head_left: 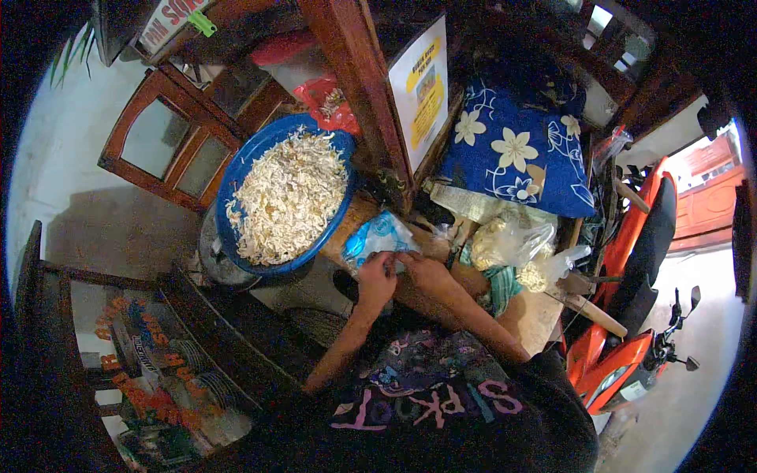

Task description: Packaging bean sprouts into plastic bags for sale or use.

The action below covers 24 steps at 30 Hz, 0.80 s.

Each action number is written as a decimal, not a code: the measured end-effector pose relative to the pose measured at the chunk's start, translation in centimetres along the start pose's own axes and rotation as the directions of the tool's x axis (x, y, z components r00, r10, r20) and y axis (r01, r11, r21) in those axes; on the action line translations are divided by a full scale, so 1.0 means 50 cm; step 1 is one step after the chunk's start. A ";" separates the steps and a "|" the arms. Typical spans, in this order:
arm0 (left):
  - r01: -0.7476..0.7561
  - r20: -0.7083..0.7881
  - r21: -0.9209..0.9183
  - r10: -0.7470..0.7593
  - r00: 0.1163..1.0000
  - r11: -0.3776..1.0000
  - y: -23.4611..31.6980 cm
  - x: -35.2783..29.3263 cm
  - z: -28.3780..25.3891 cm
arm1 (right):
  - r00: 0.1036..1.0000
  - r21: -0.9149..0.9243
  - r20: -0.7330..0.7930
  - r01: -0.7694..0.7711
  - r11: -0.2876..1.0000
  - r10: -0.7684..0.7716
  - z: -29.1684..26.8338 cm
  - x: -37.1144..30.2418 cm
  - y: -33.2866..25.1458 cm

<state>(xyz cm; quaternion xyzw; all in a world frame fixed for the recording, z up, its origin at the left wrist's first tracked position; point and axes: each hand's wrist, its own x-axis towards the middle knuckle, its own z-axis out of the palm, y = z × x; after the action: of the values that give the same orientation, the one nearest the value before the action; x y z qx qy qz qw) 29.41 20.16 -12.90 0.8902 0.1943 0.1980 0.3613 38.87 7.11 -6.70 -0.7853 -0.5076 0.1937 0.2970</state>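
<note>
My left hand (376,277) and my right hand (424,273) are close together at the near edge of a clear plastic packet (377,236) with blue printing. The fingers of both are bent and pinched on the plastic at that edge. The packet lies on a narrow brown wooden surface (359,214). Just beyond it to the left is a big blue basin (251,266) heaped with pale, shredded, crisp-looking pieces (292,197).
Right of my hands sit clear bags of pale pieces (536,270) and a green cloth (502,290). A wooden post (359,75) bearing a poster (426,91) rises ahead, beside a blue flowered cloth (516,154). A red plastic bag (327,106) touches the basin; an orange motorcycle (607,355) stands far right.
</note>
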 end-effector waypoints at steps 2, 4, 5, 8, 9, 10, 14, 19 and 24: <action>-0.007 -0.097 -0.096 -0.002 0.995 0.995 0.011 0.017 -0.013 | 0.969 -0.251 0.129 -0.172 0.953 0.209 0.027 -0.002 0.021; -0.022 -0.224 -0.186 -0.021 0.974 0.982 0.020 0.021 -0.016 | 0.955 -0.307 0.085 -0.245 0.920 0.283 0.095 0.023 0.054; -0.018 -0.231 -0.184 -0.026 0.973 0.983 0.014 0.016 -0.011 | 0.934 -0.358 0.042 -0.317 0.878 0.354 0.109 0.033 0.054; -0.046 -0.297 -0.178 -0.009 0.955 0.983 0.009 0.001 -0.012 | 0.990 -0.642 -0.138 -0.082 0.762 -0.009 0.110 0.015 0.036; -0.051 -0.225 -0.164 0.013 0.974 0.985 0.009 -0.006 -0.019 | 0.991 -0.642 -0.133 -0.075 0.763 -0.015 0.134 0.012 0.051; -0.064 -0.147 -0.150 0.042 0.988 0.987 0.016 -0.007 -0.029 | 0.998 -0.565 -0.053 -0.060 0.823 0.037 0.163 0.011 0.076; -0.078 -0.047 -0.081 0.075 0.996 0.994 0.010 -0.042 -0.048 | 0.959 -0.444 0.271 0.043 0.895 0.088 0.121 0.012 0.057; -0.086 0.180 -0.020 0.088 0.980 0.996 0.044 -0.055 -0.065 | 0.979 -0.465 0.185 0.015 0.885 0.080 0.094 -0.001 0.053; -0.202 0.097 -0.112 0.213 0.972 0.973 -0.018 -0.052 0.029 | 0.983 -0.356 0.181 0.025 0.934 0.043 -0.035 -0.037 -0.040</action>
<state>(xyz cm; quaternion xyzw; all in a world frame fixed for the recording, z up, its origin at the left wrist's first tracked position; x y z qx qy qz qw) 27.73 18.66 -15.08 0.8956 0.0701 0.1959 0.3933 37.81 5.59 -4.08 -0.8069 -0.5561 0.1721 0.1001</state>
